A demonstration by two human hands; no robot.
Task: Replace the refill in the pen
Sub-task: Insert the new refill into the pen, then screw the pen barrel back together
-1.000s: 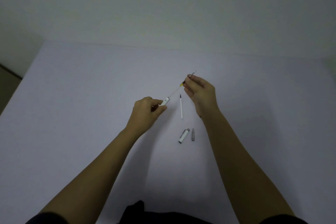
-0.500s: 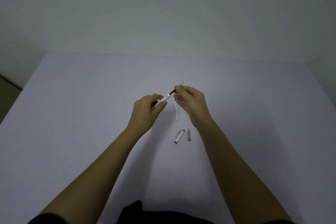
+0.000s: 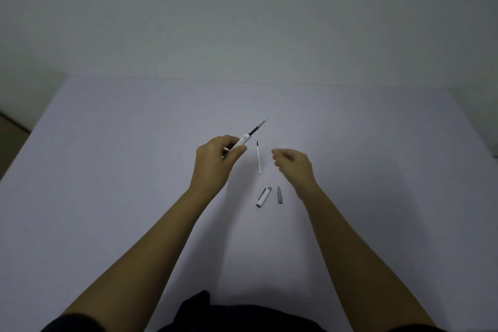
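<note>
Refill [image 3: 258, 127] sits in the barrel [image 3: 240, 143] with its dark front part and metal tip sticking out of the open end — so the swap itself looks done. A second refill [image 3: 259, 158], white and thin, lies on the table [image 3: 107, 170] between the hands, presumably the old one. Left to do, by my reckoning: fit the grey tip cone [image 3: 280, 194] over the exposed point, then the cap [image 3: 263, 196]; both lie side by side near the right wrist, apart from each other.

The left hand [image 3: 215, 159] is raised above the table, thumb and fingers closed round the barrel's lower end, the pen tilted up and away to the right. The right hand [image 3: 293, 167] holds nothing — its fingers are loosely curled, palm turned left, hovering just right of the loose refill and not touching it. Both forearms reach straight forward from the body.
</note>
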